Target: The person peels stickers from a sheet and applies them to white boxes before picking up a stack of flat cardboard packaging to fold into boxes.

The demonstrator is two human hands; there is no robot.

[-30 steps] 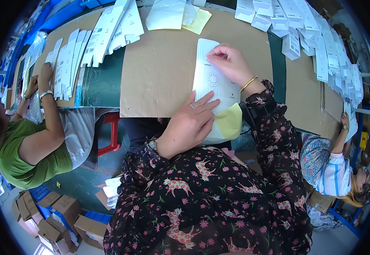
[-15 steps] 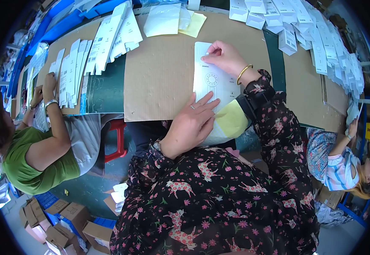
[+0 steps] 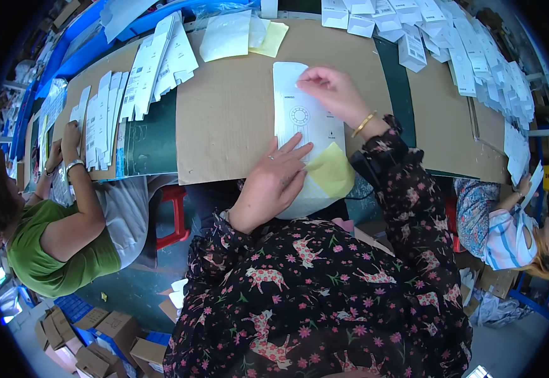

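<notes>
A long flat white printed cardboard piece [image 3: 299, 104] lies before me on the brown cardboard sheet, its lower end reaching over the near edge. Fingers spread, my left hand [image 3: 271, 183] rests on its left side. My right hand [image 3: 329, 91], with a gold bangle at the wrist, pinches over the upper part. A small white bit shows at those fingertips, too small to name. A yellow paper sheet [image 3: 332, 173] with a pale backing lies over the lower end, beside my left fingertips.
Flat white cartons [image 3: 151, 69] lie in stacks at the left, and folded white boxes [image 3: 413, 50] pile up at the far right. White and yellow sheets [image 3: 226, 36] lie at the back. One person [image 3: 60, 242] sits on my left, another [image 3: 508, 242] on my right. A red stool [image 3: 175, 214] stands below.
My right hand keeps its pinch and stays over the upper part of the white piece. The whole view has shifted slightly. The person on the right now holds a white piece lower down.
</notes>
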